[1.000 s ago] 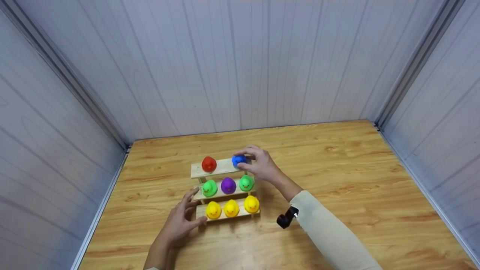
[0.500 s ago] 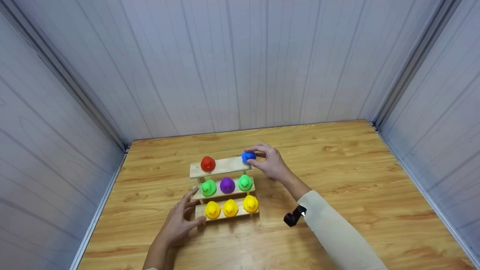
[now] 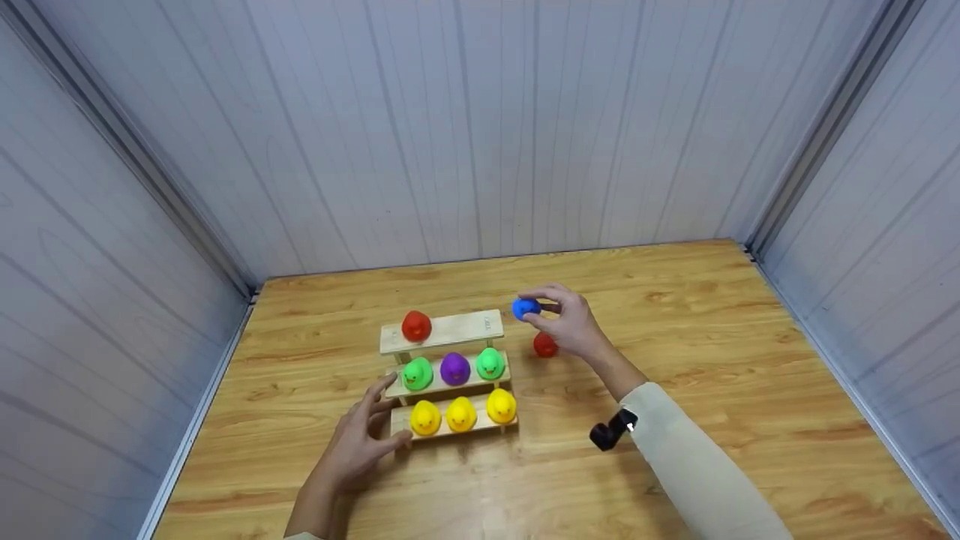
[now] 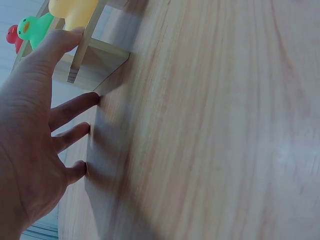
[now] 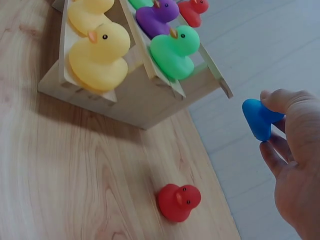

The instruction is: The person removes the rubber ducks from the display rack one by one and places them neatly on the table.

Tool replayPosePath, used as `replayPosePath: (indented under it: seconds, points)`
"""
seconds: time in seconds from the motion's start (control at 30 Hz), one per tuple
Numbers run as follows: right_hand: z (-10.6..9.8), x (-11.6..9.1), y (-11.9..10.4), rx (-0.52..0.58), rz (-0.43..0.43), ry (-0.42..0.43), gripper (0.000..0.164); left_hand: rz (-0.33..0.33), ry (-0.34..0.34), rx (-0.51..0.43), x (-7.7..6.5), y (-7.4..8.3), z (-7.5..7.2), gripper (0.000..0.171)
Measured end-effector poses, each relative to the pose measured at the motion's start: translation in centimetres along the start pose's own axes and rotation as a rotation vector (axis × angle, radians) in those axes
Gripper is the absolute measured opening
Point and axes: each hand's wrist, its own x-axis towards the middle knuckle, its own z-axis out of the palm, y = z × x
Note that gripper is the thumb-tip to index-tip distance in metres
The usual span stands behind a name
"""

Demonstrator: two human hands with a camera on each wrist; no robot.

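My right hand (image 3: pixel 571 324) pinches a blue rubber duck (image 3: pixel 526 308) between thumb and fingers, in the air just right of the top step. The right wrist view shows the same blue duck (image 5: pixel 258 120) held off the stand. On the three-step wooden stand (image 3: pixel 465 328), a red duck (image 3: pixel 416 326) sits at the top left. Green ducks flank a purple duck (image 3: pixel 455 368) on the middle step. Three yellow ducks (image 3: pixel 461 415) line the bottom one. My left hand (image 4: pixel 32 120) stays at the stand's left side, thumb touching the bottom step's edge, other fingers loosely spread at the tabletop.
Another red duck (image 5: pixel 179 202) stands on the wooden tabletop (image 3: pixel 675 345), right of the stand and below my right hand. Pale panel walls (image 3: pixel 495 127) enclose the table at the back and both sides.
My right hand has lifted the blue duck off the top step's right end and carried it rightward. The red duck on the table has come into view. My left hand has not moved.
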Motion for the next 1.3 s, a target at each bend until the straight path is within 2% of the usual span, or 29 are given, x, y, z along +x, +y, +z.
replayPosePath:
  seconds: [0.3,0.47,1.3]
  points:
    - [-2.8,-0.7,1.3,-0.030,0.017,0.020,0.036,-0.004,0.004,-0.002,0.0,0.2,0.3,0.095]
    - [-3.7,-0.9,2.0,-0.024,0.025,0.039,0.037,-0.003,0.002,-0.006,0.0,0.2,0.2,0.095]
    - [-4.6,-2.3,5.9,-0.048,0.085,0.080,0.034,-0.008,0.009,-0.005,-0.3,0.2,0.4,0.095]
